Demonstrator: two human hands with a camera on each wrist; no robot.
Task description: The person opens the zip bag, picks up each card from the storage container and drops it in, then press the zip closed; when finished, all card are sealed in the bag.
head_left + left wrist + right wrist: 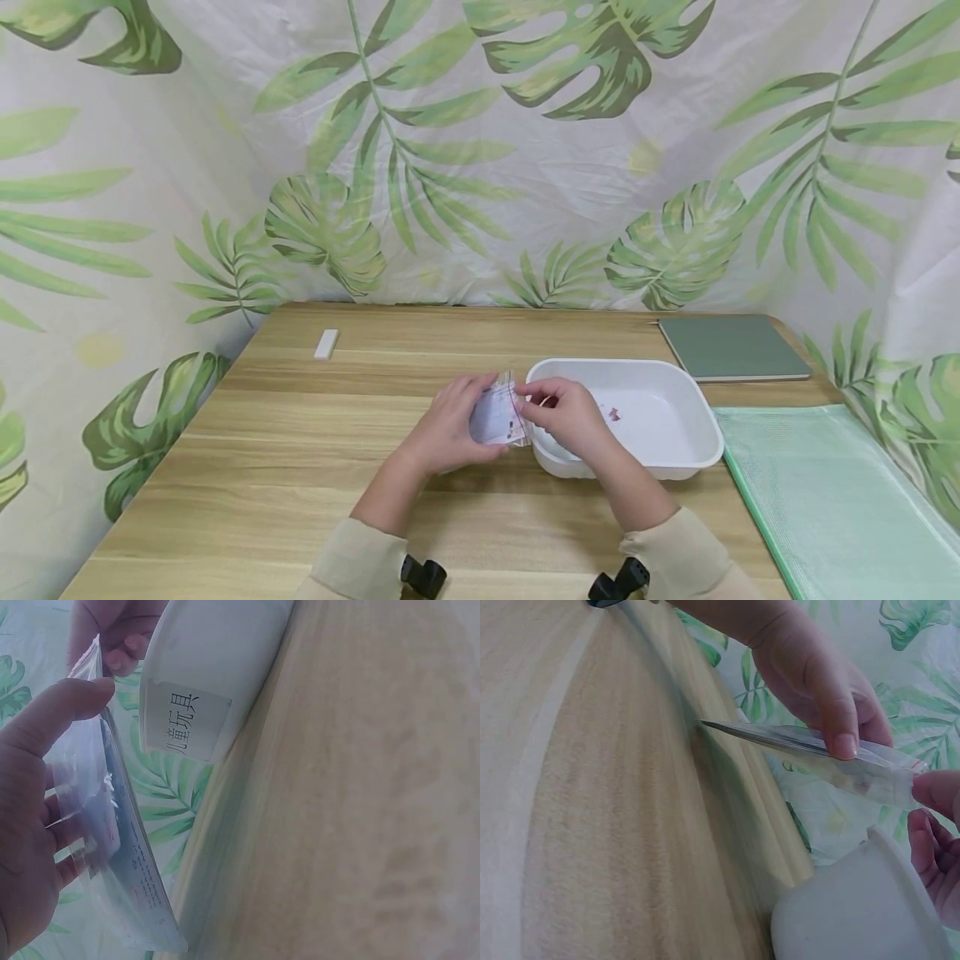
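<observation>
A clear zip bag [495, 415] with a red seal line has printed paper or cards inside. My left hand [448, 429] grips its body, thumb on the near side and fingers on the far side. At the sealed end my right hand [567, 418] pinches the bag's edge between thumb and index finger, beside the white tub's left rim. The left wrist view shows the bag [124, 847] edge-on, with print along its flat contents. In the right wrist view the right thumb [939, 791] lies on the bag's end.
A white plastic tub [667, 417] holds a small reddish piece [615, 414]; a label [187, 720] with printed characters is on its side. Behind it lies a green notebook [735, 346], and to the right a green mesh pouch [840, 500]. A small white block [326, 344] sits far left.
</observation>
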